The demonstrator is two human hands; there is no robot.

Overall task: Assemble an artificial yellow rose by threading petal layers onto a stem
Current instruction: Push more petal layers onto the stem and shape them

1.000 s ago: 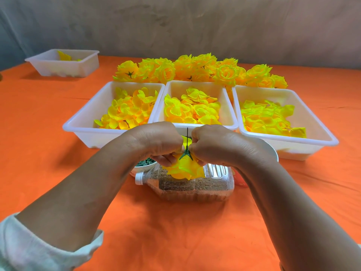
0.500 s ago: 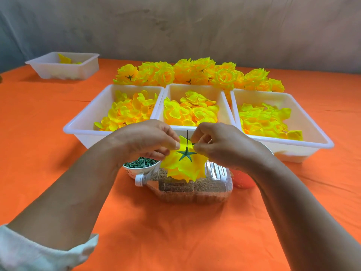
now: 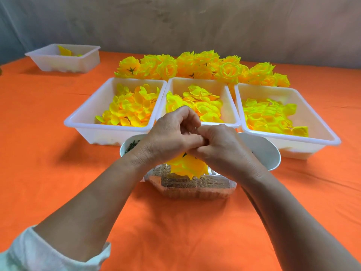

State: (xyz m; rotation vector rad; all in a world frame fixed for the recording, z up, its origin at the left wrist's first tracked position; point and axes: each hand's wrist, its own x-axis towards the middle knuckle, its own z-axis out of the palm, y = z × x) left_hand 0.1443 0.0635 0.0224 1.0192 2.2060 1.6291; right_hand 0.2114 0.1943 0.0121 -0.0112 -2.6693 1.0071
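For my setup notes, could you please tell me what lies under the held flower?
A clear plastic bottle lies on its side under the yellow flower, holding brown granules. Whether they touch is unclear. The left hand and right hand grip the flower's top, covering its stem.

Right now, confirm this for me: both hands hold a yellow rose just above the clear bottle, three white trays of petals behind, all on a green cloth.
One thing is wrong: the cloth is orange, not green, as the head view shows. The rest stands: the left hand and the right hand hold the yellow rose just above the clear bottle, three white trays of petals behind.
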